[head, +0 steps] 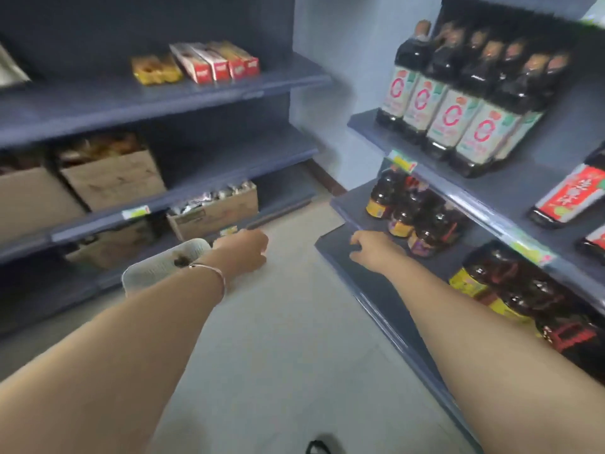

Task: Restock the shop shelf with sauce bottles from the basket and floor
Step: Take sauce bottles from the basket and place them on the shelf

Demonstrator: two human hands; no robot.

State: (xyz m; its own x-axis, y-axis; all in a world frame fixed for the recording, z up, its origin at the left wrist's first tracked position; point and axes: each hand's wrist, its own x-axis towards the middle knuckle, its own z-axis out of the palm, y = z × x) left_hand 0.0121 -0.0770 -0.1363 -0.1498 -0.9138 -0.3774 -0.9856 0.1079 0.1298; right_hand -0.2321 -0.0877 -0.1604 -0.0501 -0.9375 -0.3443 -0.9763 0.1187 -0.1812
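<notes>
Both my arms reach forward down the aisle. My left hand [244,249] hangs over the floor with loosely curled fingers and holds nothing. My right hand [368,247] hovers at the front edge of the lowest right shelf [340,247], fingers loosely bent, empty. Just right of it stand small dark sauce bottles with yellow labels [401,217]. Tall dark sauce bottles with white and red labels [451,106] fill the shelf above. More dark bottles [510,290] stand on the bottom shelf nearer me. No basket is in view. The picture is blurred.
Blue shelving on the left [163,103] carries red and yellow boxes [212,63] and cardboard cartons [114,178]. A white cloth-like object [157,267] lies under my left forearm. Grey floor [294,322] runs between the two shelf units toward a wall.
</notes>
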